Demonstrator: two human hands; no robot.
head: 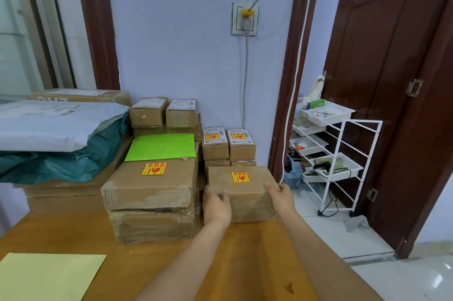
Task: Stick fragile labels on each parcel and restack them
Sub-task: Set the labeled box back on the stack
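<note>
left hand (217,205) and right hand (282,196) grip a brown box (241,193) on the counter (220,264); one yellow fragile label (240,177) on top; four labels visible in all.

Both bare forearms reach forward, side by side. The left hand (217,205) and the right hand (282,199) face each other, palms inward, fingers (272,189) curled round the near corners of a brown cardboard parcel (241,193).

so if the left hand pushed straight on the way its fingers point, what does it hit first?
Probably nothing new: the left hand already grips the labelled parcel, so it meets that box itself. Depth beyond is unclear.
</note>
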